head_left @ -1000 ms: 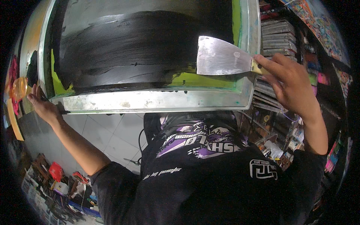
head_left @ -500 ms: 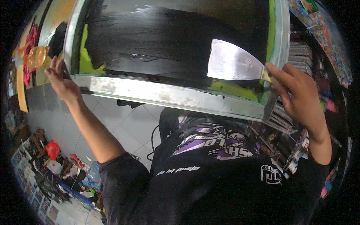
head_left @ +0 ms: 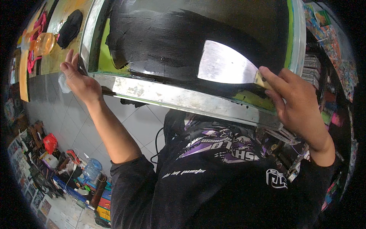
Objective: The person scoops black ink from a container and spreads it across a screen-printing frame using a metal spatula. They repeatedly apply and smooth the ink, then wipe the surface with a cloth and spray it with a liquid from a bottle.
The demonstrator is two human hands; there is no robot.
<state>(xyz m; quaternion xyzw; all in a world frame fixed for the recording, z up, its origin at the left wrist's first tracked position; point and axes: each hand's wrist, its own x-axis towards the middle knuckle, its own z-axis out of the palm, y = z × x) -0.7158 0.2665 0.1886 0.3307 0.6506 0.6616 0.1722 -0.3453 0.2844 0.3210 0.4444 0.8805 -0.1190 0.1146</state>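
Note:
A large silver-coloured metal screen frame [head_left: 164, 91] spans the upper middle, its mesh [head_left: 164, 38] spread with black ink and showing green along the borders. My left hand [head_left: 82, 82] holds the frame's near left corner from outside; some of its fingers show above the rim and the rest are hidden. In my right hand [head_left: 299, 97] is a putty knife [head_left: 227, 65] with a wide metal blade and a yellowish handle, held over the near right part of the mesh. The blade points left. Whether it touches the ink I cannot tell.
Left of the frame, a yellowish tabletop [head_left: 57, 53] bears a black cloth [head_left: 70, 28] and an orange see-through container [head_left: 44, 44]. Below lie a tiled floor [head_left: 91, 114], a blue water bottle [head_left: 91, 170], a red bag [head_left: 50, 143] and clutter. Stacked goods [head_left: 312, 72] stand at right.
The putty knife has shifted left across the mesh, toward its middle. Frame and left hand appear farther right in view, and more of the black cloth shows.

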